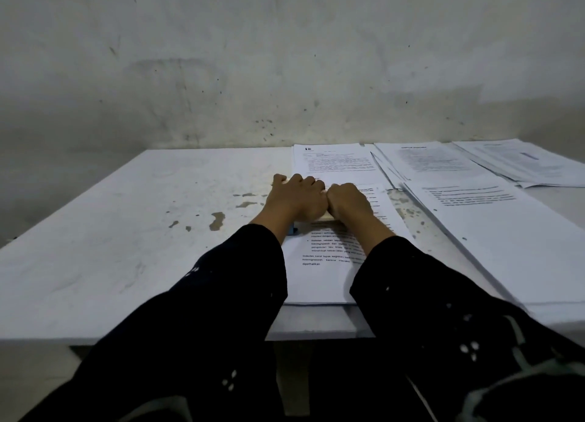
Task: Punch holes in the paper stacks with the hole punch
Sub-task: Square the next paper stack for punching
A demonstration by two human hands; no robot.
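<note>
Both hands are down on the hole punch (327,218), which is mostly buried under them. All that shows is a pale strip of its top between the wrists and a bit of blue base poking out on the left. It sits on the left edge of the paper stack (329,263) right in front of the person, roughly mid-surface.

The left hand (297,197) is bunched into a loose fist on top of the punch, fingers curled under, thumb sticking out to the left. The right hand (349,201) is bunched the same way just beside it, knuckles touching the left hand's. I can't tell if the fingers are actually wrapped round the punch or just pressing on it with the fists.

Taking the punch as the landmark: a second printed stack (335,162) lies just beyond it toward the wall. Right of it there's a big stack (506,231) with punched holes visible along its left edge, and farther right and back, two more stacks (522,162) overlapping each other.

The white surface (126,231) has chipped brown patches left of the punch. Dark sleeves with little white dots cover both forearms.
</note>
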